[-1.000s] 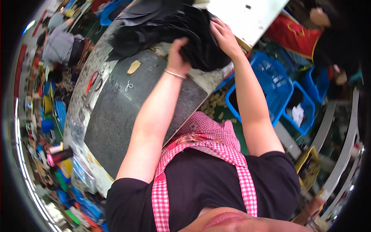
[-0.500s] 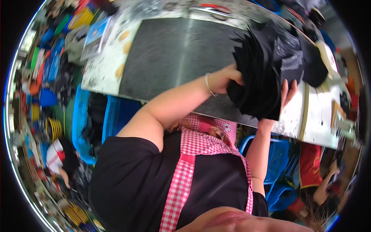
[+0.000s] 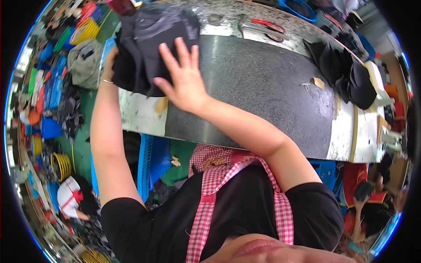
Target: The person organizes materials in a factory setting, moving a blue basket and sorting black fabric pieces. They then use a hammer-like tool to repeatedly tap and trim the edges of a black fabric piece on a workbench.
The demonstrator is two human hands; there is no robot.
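We lose most of the left hand's (image 3: 110, 61) fingers behind the black stack (image 3: 147, 48), so we cannot tell how they grip. That stack also hides the far left corner of the tabletop (image 3: 139, 116), and the right hand (image 3: 186, 85) covers part of its upper face. Past that corner, a dark red object (image 3: 122, 6) is cut off by the picture's upper edge — we cannot name it. Below the near edge, the left forearm (image 3: 107, 127) hides part of a blue basket (image 3: 144, 166).

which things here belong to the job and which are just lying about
Likely the job: black pile; left hand at its edge; right hand on top; similar black pieces at right

Likely lying about: red-handled scissors; tan scrap; white string
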